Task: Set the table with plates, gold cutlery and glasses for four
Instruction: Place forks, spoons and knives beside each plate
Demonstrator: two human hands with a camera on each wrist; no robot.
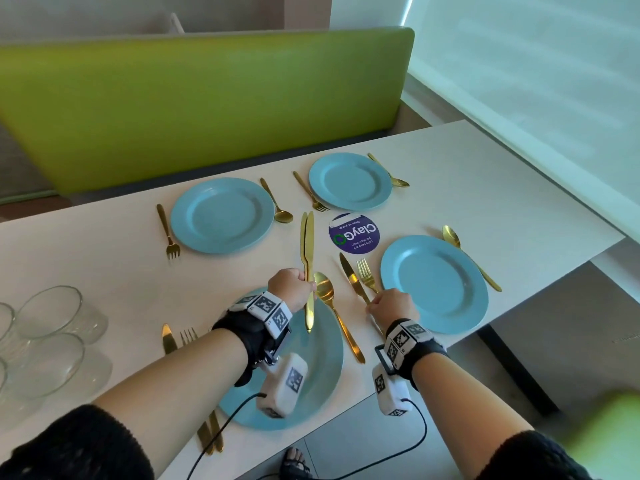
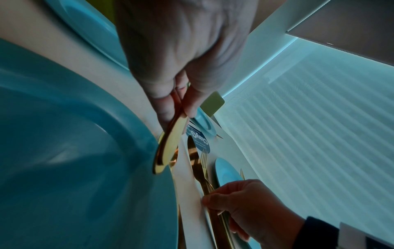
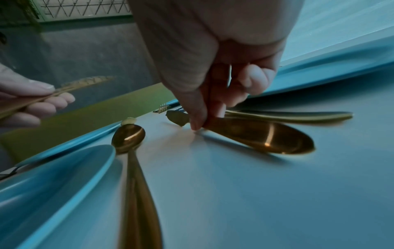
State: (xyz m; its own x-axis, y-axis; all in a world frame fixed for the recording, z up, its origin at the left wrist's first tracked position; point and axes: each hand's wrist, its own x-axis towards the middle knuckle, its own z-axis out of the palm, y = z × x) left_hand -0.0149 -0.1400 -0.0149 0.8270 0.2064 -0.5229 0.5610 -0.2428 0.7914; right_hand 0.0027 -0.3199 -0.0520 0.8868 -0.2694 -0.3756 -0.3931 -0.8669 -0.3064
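Note:
My left hand (image 1: 293,285) grips two gold knives (image 1: 307,244) by their handles, blades pointing away, above the near blue plate (image 1: 325,362). The left wrist view shows its fingers (image 2: 170,107) pinching the handles (image 2: 168,148). My right hand (image 1: 391,304) pinches the handle of a gold knife (image 1: 350,277) that lies on the table beside a fork (image 1: 365,274), left of the near-right plate (image 1: 434,284). In the right wrist view the fingers (image 3: 200,118) close on that knife handle (image 3: 262,136).
Two more blue plates (image 1: 221,214) (image 1: 349,181) with forks and spoons sit at the far side. A spoon (image 1: 327,296) lies right of the near plate, a knife (image 1: 168,337) and fork (image 1: 188,336) left of it. Clear glasses (image 1: 52,317) stand at the left. A purple sticker (image 1: 354,233) marks the middle.

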